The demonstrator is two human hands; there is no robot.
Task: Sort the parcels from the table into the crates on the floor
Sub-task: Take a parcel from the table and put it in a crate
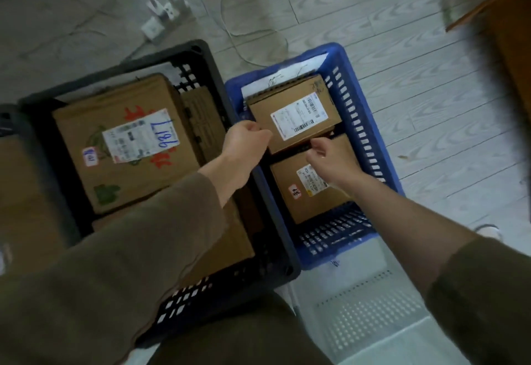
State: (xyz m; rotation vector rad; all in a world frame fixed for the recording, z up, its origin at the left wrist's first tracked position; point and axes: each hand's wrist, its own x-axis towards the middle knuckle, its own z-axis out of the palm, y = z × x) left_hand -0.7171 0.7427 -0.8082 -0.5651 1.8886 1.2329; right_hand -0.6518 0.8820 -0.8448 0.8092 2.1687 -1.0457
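Observation:
A blue crate (370,146) on the floor holds two small cardboard parcels. The far parcel (296,112) carries a white shipping label and lies slightly tilted. The near parcel (310,201) has a label and a small red-edged sticker. My left hand (247,138) is curled against the far parcel's left edge. My right hand (327,155) is at that parcel's front edge, finger and thumb apart, partly covering the near parcel. A black crate (207,57) to the left holds a large printed box (123,146) marked 9817 in blue.
More cardboard boxes lie under and beside the large box in the black crate. A white perforated crate (370,316) sits at my feet, front right. A power strip with plugs (163,17) and loose cables lie on the floor beyond. A wooden table edge (488,0) is at top right.

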